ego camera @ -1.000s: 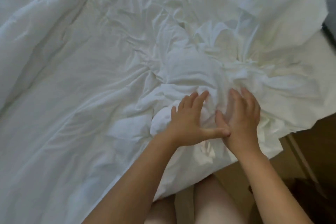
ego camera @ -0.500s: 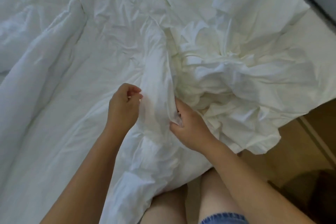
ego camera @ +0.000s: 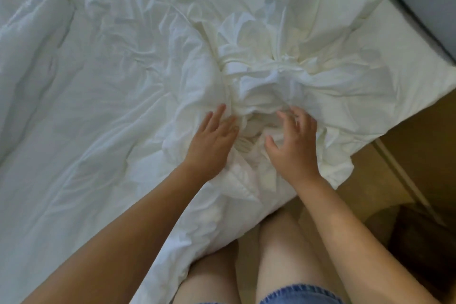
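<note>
Right beside the crumpled heap (ego camera: 271,76) of the white sheet (ego camera: 111,81) we rest both our hands. Our left hand (ego camera: 212,140) lies flat on the cloth at the near left edge of the heap, with its fingers straight and a little apart. Our right hand (ego camera: 293,145) is at the near right edge of the heap. Its fingers are wide and a bit bent, the tips touch the cloth, and it holds nothing.

Half a second before, our left hand pinches a tall fold of the sheet and our right hand grips the other side of it. Now both hands are loose, the tall fold is down, and the cloth is low and wrinkly. One second before, our thumbs touch. Now our hands are apart, with a small dip of cloth between them.

Left of the heap the sheet spreads far out. Right of the heap a loose corner hangs over the brown floor (ego camera: 407,155). Below the heap we see our bare legs (ego camera: 283,249) and blue shorts (ego camera: 299,295).
</note>
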